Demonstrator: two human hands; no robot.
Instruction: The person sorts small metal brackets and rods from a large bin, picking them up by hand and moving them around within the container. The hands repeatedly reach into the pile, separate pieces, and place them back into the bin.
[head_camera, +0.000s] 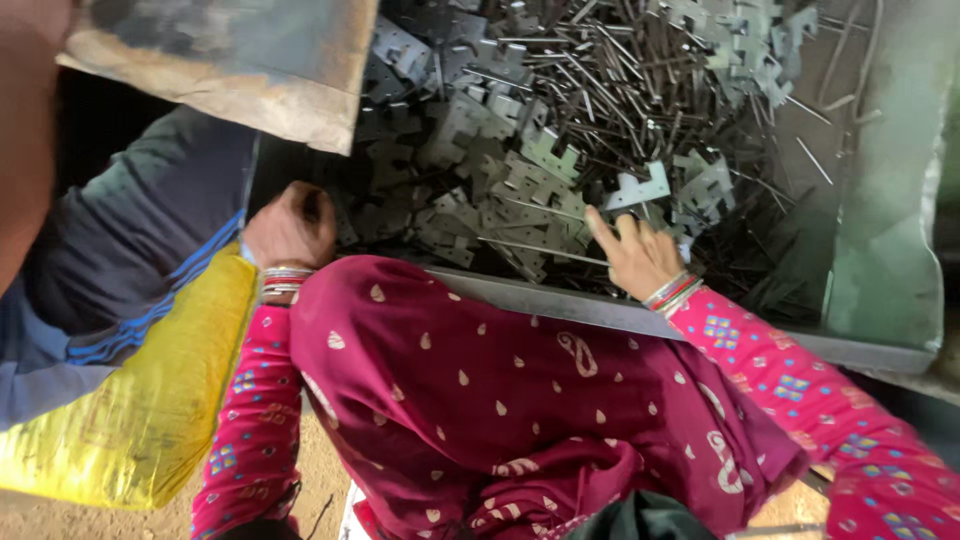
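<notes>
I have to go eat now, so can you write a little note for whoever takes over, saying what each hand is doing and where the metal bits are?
Left hand: closed in a fist at the near left edge of the metal tray; what it grips is hidden.
Right hand: open, fingers spread on the pile, touching a thin metal rod.
Flat metal brackets and rods are heaped mixed together across the tray.
A yellow sack sits at the left.
Done: nothing visibly sorted out.
Left: the whole mixed heap.
</notes>
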